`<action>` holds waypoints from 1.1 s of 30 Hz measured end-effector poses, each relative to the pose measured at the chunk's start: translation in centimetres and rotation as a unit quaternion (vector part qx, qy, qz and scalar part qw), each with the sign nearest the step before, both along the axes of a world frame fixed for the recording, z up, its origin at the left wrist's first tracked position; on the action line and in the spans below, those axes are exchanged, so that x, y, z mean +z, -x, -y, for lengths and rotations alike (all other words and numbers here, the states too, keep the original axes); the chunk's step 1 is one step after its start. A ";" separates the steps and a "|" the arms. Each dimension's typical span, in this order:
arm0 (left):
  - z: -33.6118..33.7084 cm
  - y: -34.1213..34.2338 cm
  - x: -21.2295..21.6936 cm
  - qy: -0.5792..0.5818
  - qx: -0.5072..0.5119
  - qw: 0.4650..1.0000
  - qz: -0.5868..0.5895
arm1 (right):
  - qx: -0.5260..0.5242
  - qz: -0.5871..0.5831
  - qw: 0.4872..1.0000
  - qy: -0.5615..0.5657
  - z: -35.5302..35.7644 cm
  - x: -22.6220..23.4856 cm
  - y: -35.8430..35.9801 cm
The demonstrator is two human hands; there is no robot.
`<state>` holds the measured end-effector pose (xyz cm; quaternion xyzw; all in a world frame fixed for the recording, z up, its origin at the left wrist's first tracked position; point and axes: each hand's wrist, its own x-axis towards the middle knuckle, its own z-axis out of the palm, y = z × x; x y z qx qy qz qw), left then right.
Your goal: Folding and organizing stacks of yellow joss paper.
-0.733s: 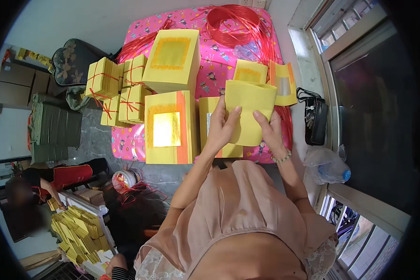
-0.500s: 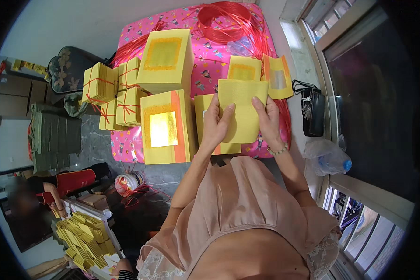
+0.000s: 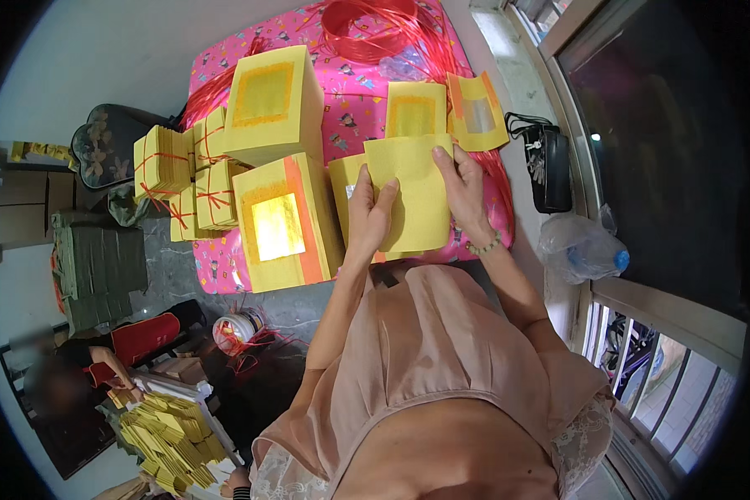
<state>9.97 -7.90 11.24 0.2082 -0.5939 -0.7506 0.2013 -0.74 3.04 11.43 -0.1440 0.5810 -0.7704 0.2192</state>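
Note:
A folded-looking piece of plain yellow paper (image 3: 415, 187) is held upright in front of me, over the near edge of the table. My left hand (image 3: 370, 218) pinches its left edge, thumb on the near face. On the opposite side, my right hand (image 3: 467, 190) grips the upper right edge, thumb in front; the fingers behind are hidden. Partly covered by the held paper lies another yellow paper stack (image 3: 346, 183). Just beyond sits a smaller yellow stack (image 3: 417, 108), and beside it a curled yellow sheet (image 3: 478, 112) with orange bands and a silver square.
Left on the pink patterned table (image 3: 350, 108) stand a foil-faced stack (image 3: 279, 227), a taller stack (image 3: 267, 96) and several red-tied bundles (image 3: 160, 162). Red cord (image 3: 367, 33) coils at the back. A black bag (image 3: 547, 171) lies on the sill. At lower left, another person's hand (image 3: 123, 379) is near yellow papers (image 3: 167, 437).
The view has shifted, so the table sits further left and higher in it. Both hands still hold the yellow paper; my right hand's grip sits nearer its top edge.

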 end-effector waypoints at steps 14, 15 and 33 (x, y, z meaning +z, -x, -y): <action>-0.7 -0.2 -0.1 -0.113 -0.053 0.992 0.018 | 0.143 -0.015 0.985 -0.096 -4.4 -1.6 1.0; -0.7 -0.3 -0.3 -0.092 -0.065 0.993 0.022 | 0.141 -0.015 0.985 -0.096 -4.7 -1.5 0.9; -0.5 -0.2 -1.1 -0.080 -0.063 0.994 0.037 | 0.241 0.071 0.956 -0.151 -6.2 -0.9 0.2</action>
